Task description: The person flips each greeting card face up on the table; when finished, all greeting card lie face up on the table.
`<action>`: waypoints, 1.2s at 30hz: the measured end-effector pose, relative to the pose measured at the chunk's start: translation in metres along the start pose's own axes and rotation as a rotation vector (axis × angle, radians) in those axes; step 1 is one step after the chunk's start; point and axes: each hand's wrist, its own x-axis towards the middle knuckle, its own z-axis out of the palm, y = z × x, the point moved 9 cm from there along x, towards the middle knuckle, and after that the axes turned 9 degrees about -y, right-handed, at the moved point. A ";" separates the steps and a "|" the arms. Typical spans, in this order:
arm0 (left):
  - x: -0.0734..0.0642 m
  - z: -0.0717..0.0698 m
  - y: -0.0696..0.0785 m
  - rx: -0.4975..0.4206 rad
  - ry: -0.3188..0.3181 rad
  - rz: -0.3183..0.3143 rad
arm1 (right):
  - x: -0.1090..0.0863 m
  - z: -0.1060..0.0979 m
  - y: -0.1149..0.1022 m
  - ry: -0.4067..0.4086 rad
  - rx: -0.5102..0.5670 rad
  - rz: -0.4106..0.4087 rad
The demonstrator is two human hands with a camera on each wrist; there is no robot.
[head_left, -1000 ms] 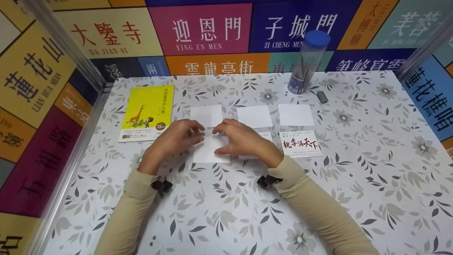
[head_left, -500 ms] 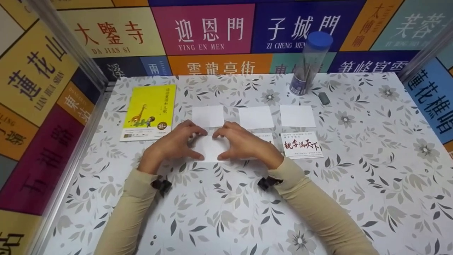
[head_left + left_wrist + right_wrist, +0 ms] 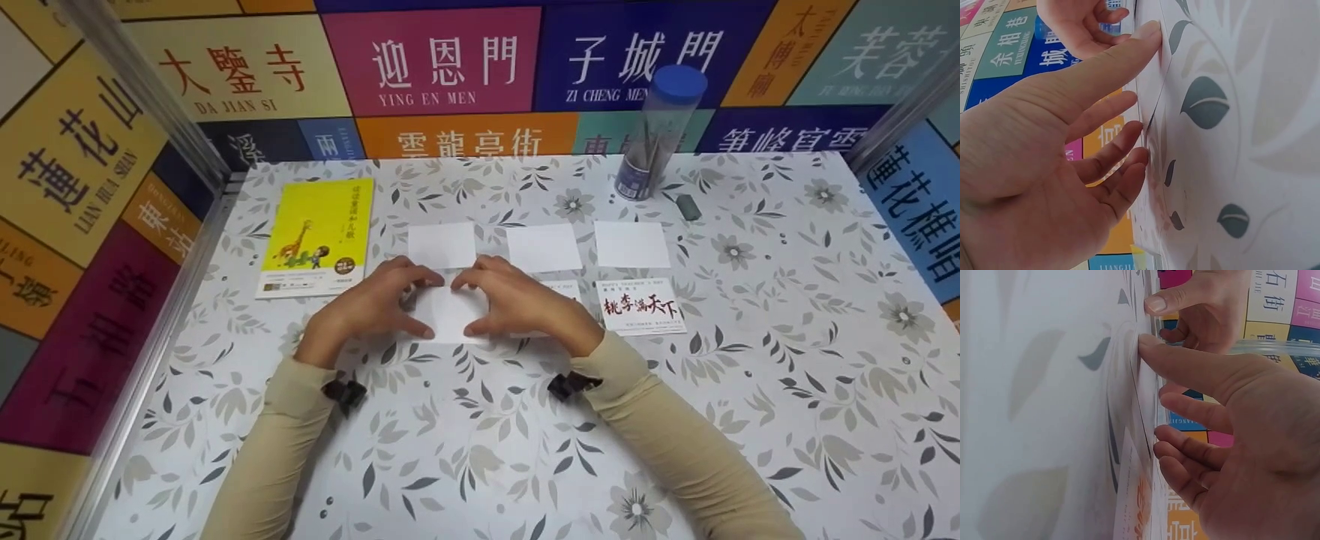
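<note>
A blank white card (image 3: 457,315) lies flat on the patterned tabletop between both hands. The left hand (image 3: 367,304) rests its thumb and fingertips on the card's left part. On the right side, the right hand (image 3: 529,304) touches the same card with its thumb near the front edge and its fingers near the back edge. In both wrist views the thumbs press down on the card while the other fingers bend loosely against its surface. Partly covered by the right hand is a printed card (image 3: 564,287). Another printed card (image 3: 641,306) with red characters lies farther right.
Behind the hands sits a row of blank cards: a left one (image 3: 441,244), a middle one (image 3: 544,247) and a right one (image 3: 631,244). A yellow book (image 3: 319,229) lies at left. A blue-capped clear tube (image 3: 660,135) stands near a small dark green piece (image 3: 686,207).
Over the past second both thumbs have settled near the card's front edge, the left thumb coming toward the person. In the last half second the hands hardly move.
</note>
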 end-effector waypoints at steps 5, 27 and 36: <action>0.001 -0.003 -0.001 0.010 0.019 -0.016 | -0.001 -0.008 -0.004 0.041 -0.008 -0.047; -0.012 -0.043 0.019 -0.435 0.161 0.289 | -0.011 -0.047 -0.021 0.400 0.187 -0.211; -0.007 -0.038 0.015 -0.299 0.222 0.254 | -0.012 -0.039 -0.023 0.272 0.169 -0.257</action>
